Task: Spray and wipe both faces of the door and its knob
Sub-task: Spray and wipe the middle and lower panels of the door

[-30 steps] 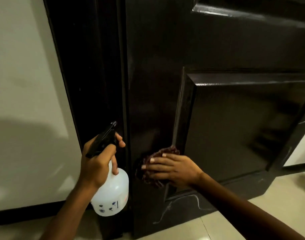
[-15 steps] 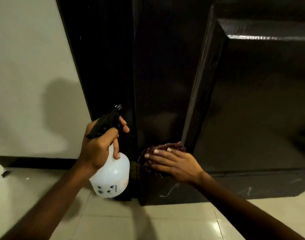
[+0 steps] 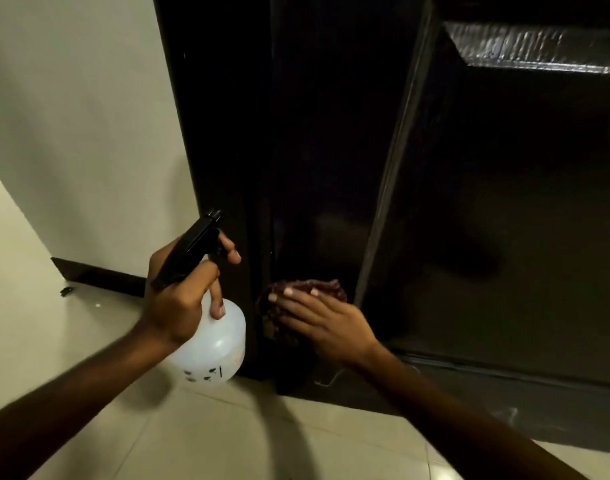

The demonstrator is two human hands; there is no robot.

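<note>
Wiping: right hand (image 3: 331,323), fingers flat, presses cloth (image 3: 317,287) low on door (image 3: 331,133).
Spray bottle (image 3: 216,348): my left hand (image 3: 178,299) grips it, ready.

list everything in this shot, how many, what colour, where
door: 1, dark brown, centre and right
frame: 1, dark, left of the door
wall: 1, off-white, left
skirting: 1, dark, foot of the wall
floor: 1, beige tiles, bottom
small object: 1, dark, on the floor by the skirting, too small to tell
bottle: 1, white with black trigger head, held above the floor beside the frame
cloth: 1, dark red, low on the door
left hand: 1, grips the bottle at its neck
right hand: 1, fingers straight, presses the cloth on the door
</note>
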